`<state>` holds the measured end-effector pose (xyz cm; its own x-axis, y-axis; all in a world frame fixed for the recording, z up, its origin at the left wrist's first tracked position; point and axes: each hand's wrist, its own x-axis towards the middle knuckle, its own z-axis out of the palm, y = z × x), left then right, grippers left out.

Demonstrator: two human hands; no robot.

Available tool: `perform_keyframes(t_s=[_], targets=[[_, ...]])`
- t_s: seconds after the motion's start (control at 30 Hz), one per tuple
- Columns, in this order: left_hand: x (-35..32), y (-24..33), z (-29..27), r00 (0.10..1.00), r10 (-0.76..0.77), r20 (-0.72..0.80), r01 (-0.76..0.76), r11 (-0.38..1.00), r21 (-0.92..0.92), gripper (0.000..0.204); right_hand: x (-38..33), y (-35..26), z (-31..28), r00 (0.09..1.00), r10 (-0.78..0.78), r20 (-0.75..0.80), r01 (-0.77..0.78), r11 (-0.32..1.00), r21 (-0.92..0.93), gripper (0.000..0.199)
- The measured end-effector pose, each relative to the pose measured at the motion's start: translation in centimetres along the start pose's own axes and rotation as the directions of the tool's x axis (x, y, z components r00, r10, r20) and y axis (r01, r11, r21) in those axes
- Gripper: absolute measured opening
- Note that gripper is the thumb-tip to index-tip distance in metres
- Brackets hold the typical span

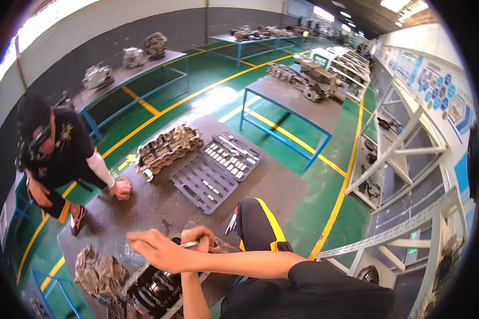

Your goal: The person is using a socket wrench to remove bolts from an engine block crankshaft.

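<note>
My left hand [199, 237] is closed on a shiny metal bar [189, 244], like the handle of a wrench. My right forearm crosses over the left one. My right hand [157, 251] is closed over the bar's other end, its fingers bent downward; whatever is under the palm is hidden. Below both hands lies an engine block [157, 290] with a dark crankshaft showing in it, partly covered by my forearms. Crumpled brown paper or cloth [98, 270] rests against its left side.
An open socket set case [205, 186] and a cylinder head [167, 149] lie on the metal-topped table [138, 212]. Pens [232, 220] are beside my knee. A person [53, 143] at the left leans a hand on the table. White racks [404, 149] stand at the right.
</note>
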<state>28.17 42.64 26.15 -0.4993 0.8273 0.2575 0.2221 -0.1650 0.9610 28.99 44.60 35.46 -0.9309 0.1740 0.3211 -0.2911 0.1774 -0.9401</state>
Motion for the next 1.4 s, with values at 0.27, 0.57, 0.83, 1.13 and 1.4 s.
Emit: perform_keyframes(t_s=[0.27,0.57,0.83,1.13,1.4], targets=[[-2.6,-0.4,-5.0,0.809,0.113,-0.577,0.141,0.915,0.377,0.009,-3.4,-2.4,-3.1,0.953,0.072,-0.293,-0.027,0.987,0.156,0.03],[1.7,-11.2,-0.8,0.553,0.453,-0.699,-0.193,0.886,0.421,0.01,-4.0,-2.4,2.0,0.935,-0.079,-0.345,0.116,0.99,0.086,0.016],[-6.6,-0.3,-2.3,0.905,-0.043,-0.424,0.075,0.995,0.061,0.013,-0.8,-1.2,-3.8,0.947,0.142,-0.288,-0.035,0.937,0.347,0.032],[-8.1,1.3,3.1,0.922,-0.062,-0.383,-0.069,0.946,-0.318,0.013,-1.8,-2.2,1.0,0.987,0.114,-0.117,-0.1,0.988,0.115,0.034],[0.6,-2.3,-3.0,0.912,0.22,-0.347,-0.133,0.957,0.258,0.012,-7.2,-3.0,-1.8,0.96,0.113,-0.257,-0.067,0.981,0.182,0.04]])
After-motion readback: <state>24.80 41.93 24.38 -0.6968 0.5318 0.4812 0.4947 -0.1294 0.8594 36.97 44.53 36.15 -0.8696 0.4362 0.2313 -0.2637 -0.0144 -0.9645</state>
